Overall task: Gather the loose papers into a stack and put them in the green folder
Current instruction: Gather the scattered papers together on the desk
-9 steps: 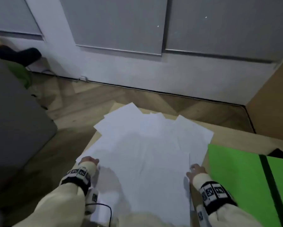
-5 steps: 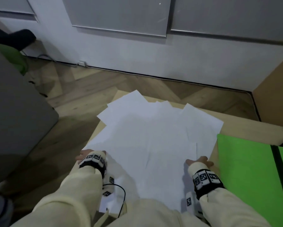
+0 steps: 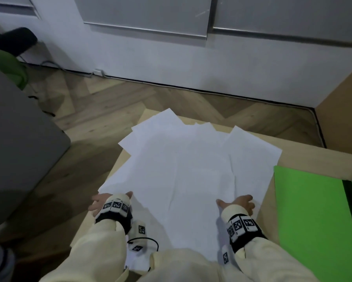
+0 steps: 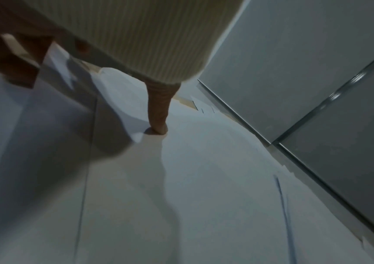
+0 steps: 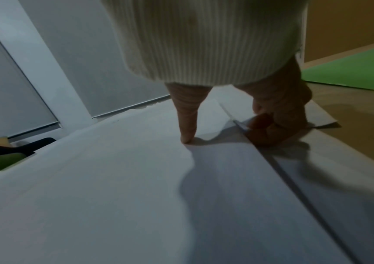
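Note:
Several loose white papers [image 3: 191, 169] lie fanned and overlapping on a low wooden table [image 3: 305, 157]. My left hand [image 3: 112, 199] is at their near left edge. Its thumb [image 4: 158, 125] presses down on the top sheet while the fingers [image 4: 11, 62] curl at the lifted paper edge. My right hand [image 3: 235, 202] is at the near right edge. Its thumb [image 5: 188, 132] rests on the sheets and its fingers [image 5: 274, 128] curl under the edge. The green folder [image 3: 309, 210] lies open and flat to the right of the papers, apart from my right hand.
A grey upholstered seat [image 3: 18, 149] stands left of the table over the wood floor [image 3: 110, 102]. A white wall with grey panels [image 3: 171, 58] is behind, and a wooden side panel [image 3: 346, 94] at the right. A black cable [image 3: 146, 241] lies by my left wrist.
Both hands stay at the near side edges of the papers. My right thumb has come further in over the top sheet. The head view has shifted slightly.

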{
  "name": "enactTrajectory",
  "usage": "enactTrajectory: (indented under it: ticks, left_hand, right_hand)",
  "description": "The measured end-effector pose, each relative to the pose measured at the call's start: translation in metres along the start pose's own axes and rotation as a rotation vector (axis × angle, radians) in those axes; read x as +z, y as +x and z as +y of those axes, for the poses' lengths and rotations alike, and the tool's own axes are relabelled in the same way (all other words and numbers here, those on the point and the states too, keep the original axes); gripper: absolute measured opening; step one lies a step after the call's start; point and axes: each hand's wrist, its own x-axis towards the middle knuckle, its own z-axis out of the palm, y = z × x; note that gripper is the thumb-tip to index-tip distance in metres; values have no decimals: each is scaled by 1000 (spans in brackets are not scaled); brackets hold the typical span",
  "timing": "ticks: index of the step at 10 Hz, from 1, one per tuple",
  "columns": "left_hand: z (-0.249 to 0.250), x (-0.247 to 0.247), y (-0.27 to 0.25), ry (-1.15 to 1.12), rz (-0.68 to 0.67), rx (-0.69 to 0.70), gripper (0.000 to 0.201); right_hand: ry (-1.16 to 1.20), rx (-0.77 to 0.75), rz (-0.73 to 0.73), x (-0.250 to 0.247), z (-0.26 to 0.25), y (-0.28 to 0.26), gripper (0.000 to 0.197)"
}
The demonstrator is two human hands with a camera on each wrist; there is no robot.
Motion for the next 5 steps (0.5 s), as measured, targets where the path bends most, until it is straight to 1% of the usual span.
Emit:
enactTrajectory:
  ticks: [1,2,3,4,5]
  left_hand:
    - [-8,14,13,-180,-46,96,93]
    - [-6,26,15,-280,-75,125,77]
    - [-1,28,9,-372,-128,77,64]
    - [-1,21,15,-312,-110,205,65]
    - [7,9,19,-317,-104,272,74]
  right_hand:
    - [50,-18,-73,-10,-3,0,83]
    - [-41,-97,-144,-10,0,5,61]
    - [-128,-178,-203,-10,3,13,42]
    - [3,-235,-155,-22,0,19,45]
    - [75,-210,-27,-30,2,30,35]
